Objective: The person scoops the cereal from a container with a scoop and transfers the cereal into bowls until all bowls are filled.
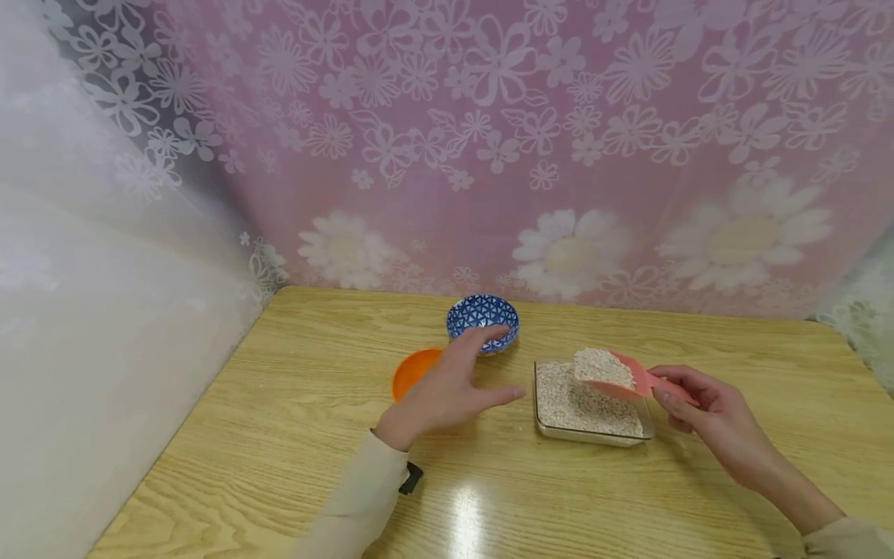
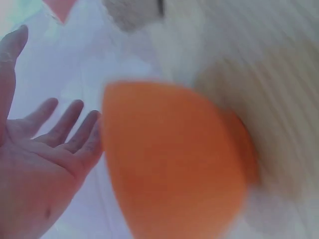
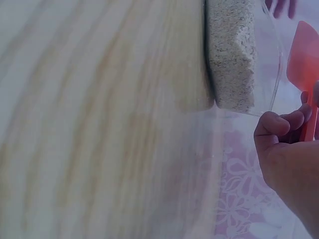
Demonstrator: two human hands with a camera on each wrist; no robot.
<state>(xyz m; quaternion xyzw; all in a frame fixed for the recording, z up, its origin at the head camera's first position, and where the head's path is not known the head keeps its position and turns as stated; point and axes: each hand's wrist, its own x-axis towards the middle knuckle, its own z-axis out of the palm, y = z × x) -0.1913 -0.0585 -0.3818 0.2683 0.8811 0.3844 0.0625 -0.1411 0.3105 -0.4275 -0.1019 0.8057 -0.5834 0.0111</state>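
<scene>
My right hand [image 1: 712, 415] grips the handle of a pink scoop [image 1: 637, 379], its bowl heaped with pale flakes like oatmeal [image 1: 602, 366]. The scoop is held over a clear rectangular container [image 1: 594, 436] full of the same flakes. In the right wrist view the fingers [image 3: 279, 124] curl round the scoop's handle. My left hand [image 1: 450, 392] is spread, thumb apart from the fingers, with nothing in it. It hovers beside an orange bowl [image 1: 412, 369] and partly hides it; in the left wrist view the orange bowl [image 2: 174, 154] stands large beside the palm.
A blue and white patterned bowl [image 1: 483, 310] sits behind the left hand, near the back of the wooden table [image 1: 335, 326]. A pink flowered curtain [image 1: 447, 155] hangs along the table's far edge, and a pale sheet [image 1: 105, 310] covers the left side.
</scene>
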